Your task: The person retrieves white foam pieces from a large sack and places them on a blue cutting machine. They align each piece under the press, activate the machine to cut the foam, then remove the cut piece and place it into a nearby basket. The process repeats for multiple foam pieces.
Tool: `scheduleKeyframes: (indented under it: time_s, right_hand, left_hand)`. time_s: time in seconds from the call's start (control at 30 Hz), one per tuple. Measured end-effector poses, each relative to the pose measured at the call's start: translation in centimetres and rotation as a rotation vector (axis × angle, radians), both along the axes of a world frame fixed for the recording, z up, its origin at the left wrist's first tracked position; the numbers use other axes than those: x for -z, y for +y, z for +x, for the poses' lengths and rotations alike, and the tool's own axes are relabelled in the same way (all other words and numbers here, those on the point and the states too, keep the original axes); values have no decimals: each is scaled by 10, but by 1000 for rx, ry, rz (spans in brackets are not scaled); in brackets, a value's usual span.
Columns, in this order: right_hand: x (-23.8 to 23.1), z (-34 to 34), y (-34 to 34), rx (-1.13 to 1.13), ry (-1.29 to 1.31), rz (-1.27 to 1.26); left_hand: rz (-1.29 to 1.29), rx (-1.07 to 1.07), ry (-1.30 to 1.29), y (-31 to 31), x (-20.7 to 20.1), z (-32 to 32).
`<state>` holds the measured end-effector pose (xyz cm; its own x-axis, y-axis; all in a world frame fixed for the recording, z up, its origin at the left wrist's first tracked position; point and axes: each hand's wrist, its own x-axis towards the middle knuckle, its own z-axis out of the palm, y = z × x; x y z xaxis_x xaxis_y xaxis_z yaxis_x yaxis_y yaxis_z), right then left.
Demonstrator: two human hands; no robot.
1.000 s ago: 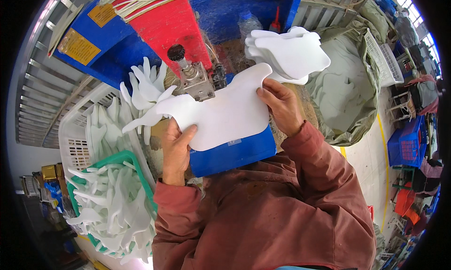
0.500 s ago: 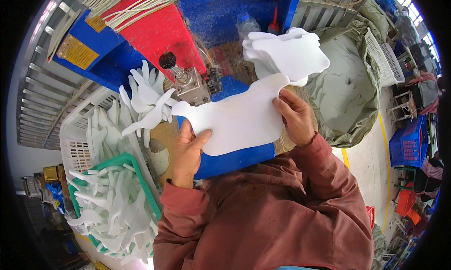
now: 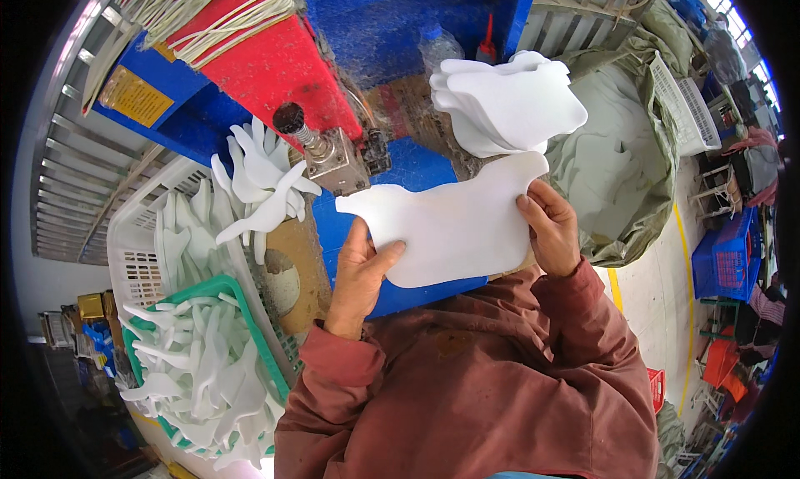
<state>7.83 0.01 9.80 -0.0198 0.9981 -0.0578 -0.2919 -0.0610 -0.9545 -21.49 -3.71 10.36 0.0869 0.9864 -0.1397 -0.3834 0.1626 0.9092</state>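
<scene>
Between my hands is a flat white foam-like piece with curved edges and a narrow tip at each upper corner. My left hand pinches its left side, thumb on top and fingers beneath. At the right edge, my right hand grips it between thumb and fingers. The piece is held over a blue work surface, just right of and nearer than the machine's metal head. A red machine arm carries that head. Beyond my right hand lies a stack of similar white pieces.
Slim curved white pieces lie left of the machine head. A white basket and a green-rimmed basket at left hold more. A large sack of white pieces stands at right. Behind the stack are a clear bottle and a red-tipped bottle.
Both hands have carried the white piece to the right and slightly toward me, so its left tip is farther from the metal head. Both grips stay closed on it.
</scene>
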Motion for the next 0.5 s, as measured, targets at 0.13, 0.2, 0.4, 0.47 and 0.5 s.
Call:
scheduleKeyframes:
  time_s: [0.13,0.2,0.4,0.47,0.5]
  right_hand:
    - [0,8,-3,23,-24,13]
    - [0,12,-4,35,-46,8]
    - [10,15,-11,90,-37,-3]
    - [17,12,-15,62,-17,-4]
    - [20,12,-15,62,-115,-65]
  left_hand:
    - [-9,32,28,3,1,5]
    - [-13,46,32,4,1,8]
    - [-28,69,79,3,6,11]
    - [-60,92,136,-3,6,4]
    - [-122,126,248,-5,5,-4]
